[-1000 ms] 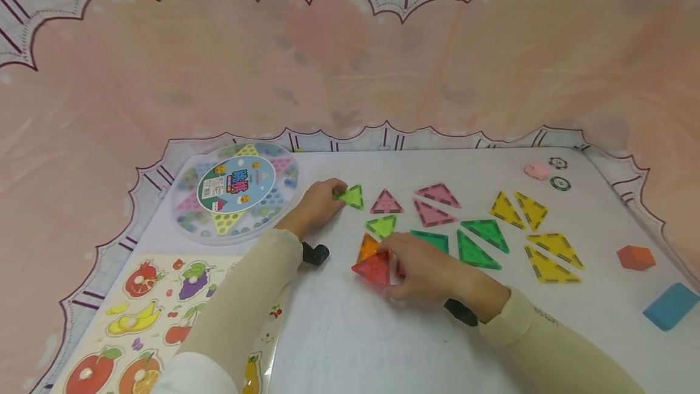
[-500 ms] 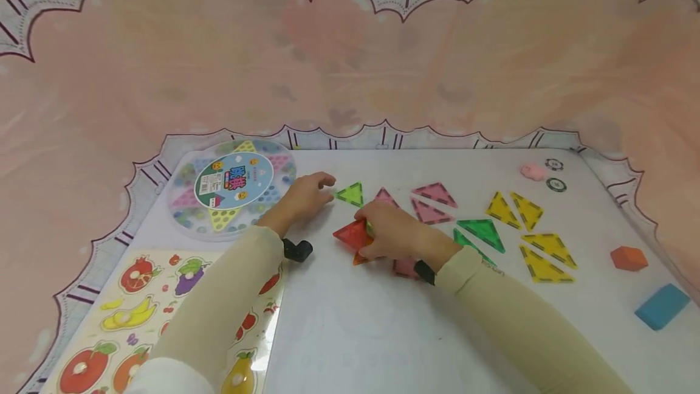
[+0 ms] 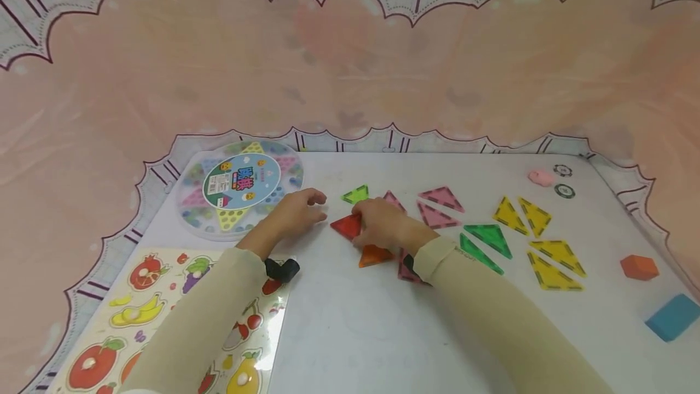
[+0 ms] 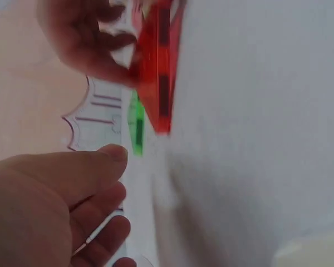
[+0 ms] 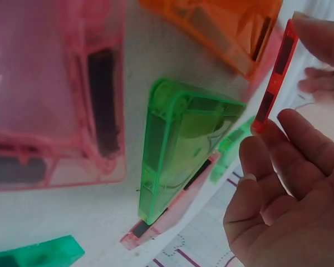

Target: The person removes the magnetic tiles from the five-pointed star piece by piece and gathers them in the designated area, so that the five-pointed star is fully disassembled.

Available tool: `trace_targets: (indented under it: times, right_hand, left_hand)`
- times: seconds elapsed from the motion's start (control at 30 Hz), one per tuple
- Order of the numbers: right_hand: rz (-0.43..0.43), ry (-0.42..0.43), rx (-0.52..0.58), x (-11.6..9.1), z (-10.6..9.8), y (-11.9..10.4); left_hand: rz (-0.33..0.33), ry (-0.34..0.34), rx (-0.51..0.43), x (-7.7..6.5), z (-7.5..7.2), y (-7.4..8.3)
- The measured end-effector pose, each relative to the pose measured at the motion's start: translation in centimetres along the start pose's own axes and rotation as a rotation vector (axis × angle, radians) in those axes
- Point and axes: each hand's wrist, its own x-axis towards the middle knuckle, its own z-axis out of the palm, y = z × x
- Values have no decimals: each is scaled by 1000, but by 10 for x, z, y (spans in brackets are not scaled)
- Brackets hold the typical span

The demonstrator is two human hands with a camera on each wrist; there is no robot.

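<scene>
Between the thumb and fingers of my right hand, a red triangular magnetic tile is pinched by its edge; the right wrist view shows the tile edge-on. My left hand holds nothing, its fingers loosely bent, just left of the red tile. Beyond the red tile lies a light green triangular tile. An orange tile lies below my right hand. Another light green tile appears in the right wrist view; my right hand hides it in the head view.
Pink tiles, dark green tiles and yellow tiles lie to the right. Farther right are an orange block, a blue block and a pink figure. A round board game and a fruit puzzle board lie left.
My left hand has let go of the light green tile and drawn back left. My right hand has carried the red tile left and away from me, off the orange tile.
</scene>
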Motion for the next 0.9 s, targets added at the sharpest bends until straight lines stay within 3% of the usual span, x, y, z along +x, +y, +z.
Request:
trace_targets:
  times: [0.2, 0.37, 0.63, 0.9]
  right_hand:
    - [55, -6, -20, 7, 3, 0]
    - [15, 0, -43, 6, 5, 1]
    - [-17, 17, 2, -25, 5, 18]
    - [-90, -25, 39, -45, 10, 24]
  left_hand:
    - [49, -37, -14, -31, 12, 8]
    - [26, 3, -9, -40, 15, 7]
    - [67, 16, 43, -30, 20, 7]
    - [123, 10, 64, -15, 29, 15]
